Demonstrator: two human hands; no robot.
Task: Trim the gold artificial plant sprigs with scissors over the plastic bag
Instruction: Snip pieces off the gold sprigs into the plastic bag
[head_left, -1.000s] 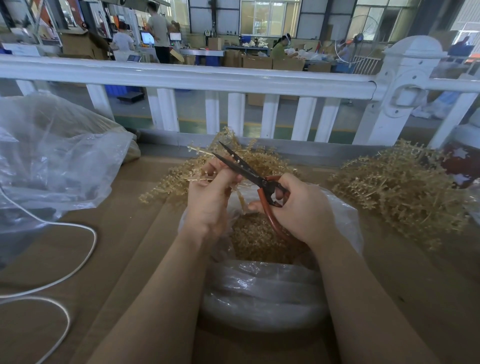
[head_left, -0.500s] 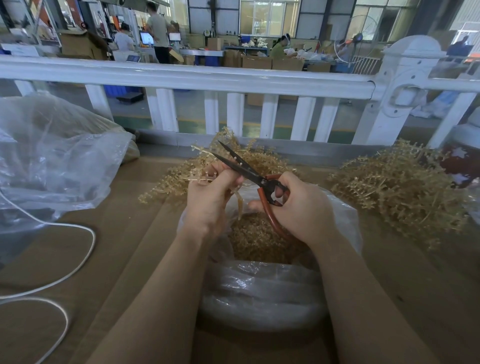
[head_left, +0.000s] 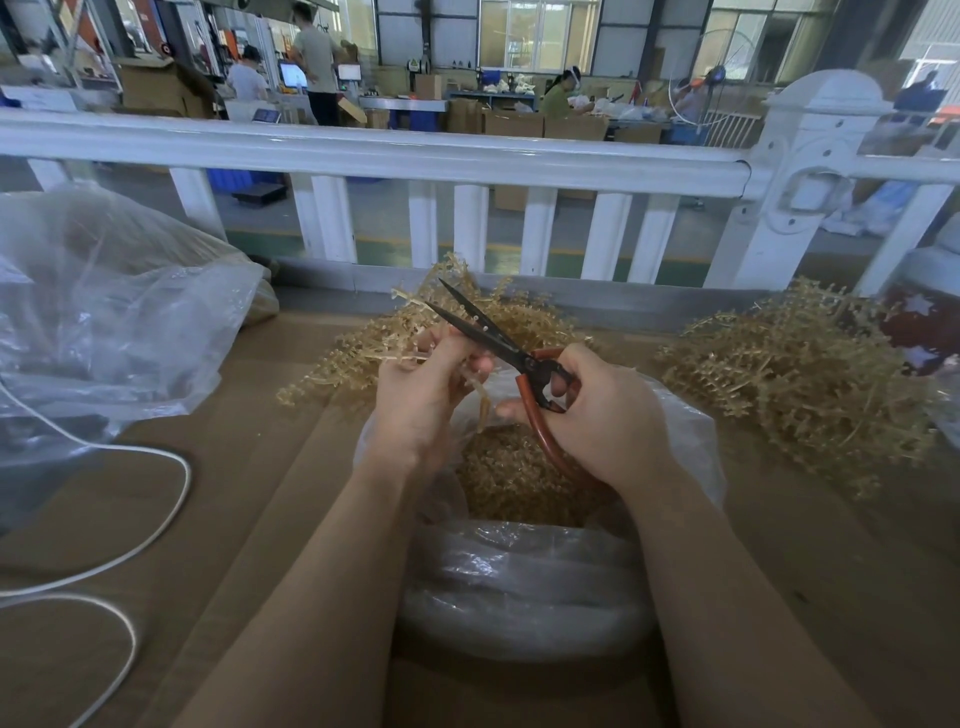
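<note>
My left hand (head_left: 421, 395) pinches a thin gold sprig (head_left: 480, 397) whose stem hangs down over the open plastic bag (head_left: 519, 587). My right hand (head_left: 602, 410) grips the red-handled scissors (head_left: 498, 343); their dark blades are parted and point up-left, just above my left fingers. Gold trimmings (head_left: 509, 478) fill the bag. A pile of gold sprigs (head_left: 363, 353) lies behind my left hand, partly hidden by it. Another pile of sprigs (head_left: 800, 379) sits at the right.
A large crumpled clear bag (head_left: 114, 312) lies at the left on the brown cardboard surface (head_left: 260, 493). A white cable (head_left: 156, 525) loops at the lower left. A white railing (head_left: 389, 150) runs across behind. A red and white jar (head_left: 919, 322) stands at the far right.
The scissors' blades stay parted at nearly the same spot. The sprig's stem now hangs lower below my left fingers. Both hands have barely shifted.
</note>
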